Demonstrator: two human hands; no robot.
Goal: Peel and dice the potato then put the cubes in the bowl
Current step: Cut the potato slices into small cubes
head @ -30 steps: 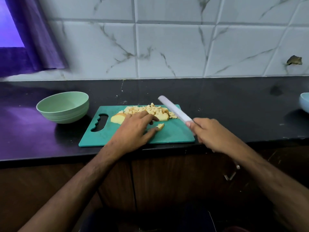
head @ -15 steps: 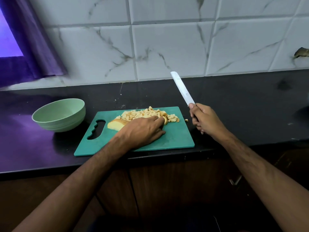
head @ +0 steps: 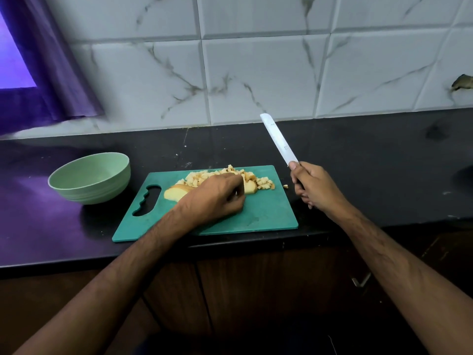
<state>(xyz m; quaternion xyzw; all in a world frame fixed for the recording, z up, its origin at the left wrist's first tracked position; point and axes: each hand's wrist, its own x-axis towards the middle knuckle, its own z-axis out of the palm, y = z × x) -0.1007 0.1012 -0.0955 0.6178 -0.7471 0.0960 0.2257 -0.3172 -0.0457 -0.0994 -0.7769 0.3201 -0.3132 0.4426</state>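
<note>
Dim indoor light, cool cast. Purple glow from window (head: 15, 60) upper left, reflecting on dark glossy surface (head: 38, 226). Soft shadow under bowl (head: 89, 181). Wide-angle bending at edges. Mostly sharp; slight softness, noise in dark cabinet area.

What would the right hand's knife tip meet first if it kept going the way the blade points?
Probably the tiled wall. The right hand holds the knife angled up and away over bare countertop; nothing else shows along that line, though depth is unclear.
</note>
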